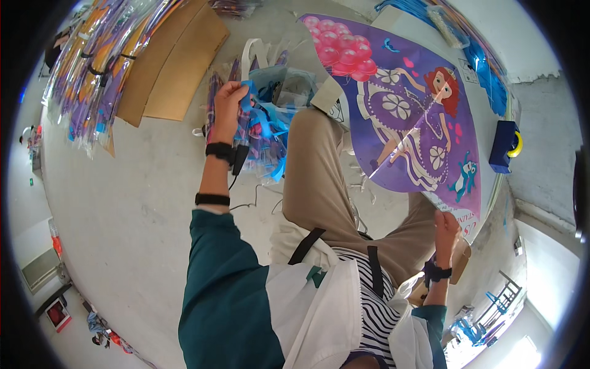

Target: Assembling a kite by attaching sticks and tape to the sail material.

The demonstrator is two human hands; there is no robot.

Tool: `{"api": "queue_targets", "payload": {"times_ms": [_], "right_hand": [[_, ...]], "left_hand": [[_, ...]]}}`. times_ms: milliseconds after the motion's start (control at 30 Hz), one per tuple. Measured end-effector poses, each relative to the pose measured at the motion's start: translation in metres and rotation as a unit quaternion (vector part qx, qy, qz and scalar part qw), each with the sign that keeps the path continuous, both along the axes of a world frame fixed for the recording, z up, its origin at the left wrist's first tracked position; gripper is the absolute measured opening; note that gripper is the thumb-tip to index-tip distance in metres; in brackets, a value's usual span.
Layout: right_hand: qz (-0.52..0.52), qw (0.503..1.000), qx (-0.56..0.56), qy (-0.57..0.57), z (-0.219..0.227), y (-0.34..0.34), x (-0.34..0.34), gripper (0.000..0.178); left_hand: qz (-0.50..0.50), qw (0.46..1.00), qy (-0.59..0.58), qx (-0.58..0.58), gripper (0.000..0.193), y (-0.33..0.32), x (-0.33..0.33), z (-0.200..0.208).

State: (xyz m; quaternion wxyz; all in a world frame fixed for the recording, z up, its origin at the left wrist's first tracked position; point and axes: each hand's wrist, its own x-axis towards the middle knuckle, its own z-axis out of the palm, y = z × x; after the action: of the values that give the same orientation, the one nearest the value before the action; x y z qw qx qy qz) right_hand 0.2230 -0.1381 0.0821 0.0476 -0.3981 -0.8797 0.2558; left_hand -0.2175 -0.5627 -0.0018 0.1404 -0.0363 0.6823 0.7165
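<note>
Closed fingers of my left hand (227, 106) grip a blue strip (247, 97) above an open light-blue bag (273, 77) with a white handle. More blue strips (263, 123) spill from the bag over plastic-wrapped bundles. A large purple kite (402, 104), printed with a red-haired princess and pink balloons, lies spread to the right, partly over my leg. At its near edge is my right hand (447, 230), its fingers curled together. What they pinch, if anything, is too small to make out.
Many plastic-wrapped bundles (92, 61) stand at the far left beside a cardboard sheet (175, 55). A blue tape dispenser (504, 144) with a yellow roll sits right of the kite. Blue bundles (485, 71) lie by the wall. A small cardboard box (460, 261) is by my right wrist.
</note>
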Motion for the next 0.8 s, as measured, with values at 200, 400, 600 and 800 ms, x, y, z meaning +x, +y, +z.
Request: {"api": "queue_targets", "payload": {"times_ms": [200, 400, 600, 800], "right_hand": [[0.108, 0.964, -0.205, 0.131, 0.047, -0.062, -0.092, 0.018], [0.085, 0.837, -0.396, 0.369, 0.096, -0.092, -0.087, 0.024], [-0.080, 0.773, -0.363, 0.515, 0.124, -0.084, -0.002, 0.016], [-0.086, 0.844, -0.180, 0.497, 0.136, -0.095, 0.053, 0.017]], "left_hand": [[-0.199, 0.968, 0.150, 0.014, 0.006, 0.102, 0.095, 0.161], [-0.475, 0.837, 0.269, -0.039, 0.005, 0.201, 0.208, 0.202], [-0.559, 0.802, 0.208, 0.038, 0.008, 0.245, 0.290, 0.226], [-0.671, 0.736, 0.083, 0.037, 0.011, 0.255, 0.330, 0.233]]}}
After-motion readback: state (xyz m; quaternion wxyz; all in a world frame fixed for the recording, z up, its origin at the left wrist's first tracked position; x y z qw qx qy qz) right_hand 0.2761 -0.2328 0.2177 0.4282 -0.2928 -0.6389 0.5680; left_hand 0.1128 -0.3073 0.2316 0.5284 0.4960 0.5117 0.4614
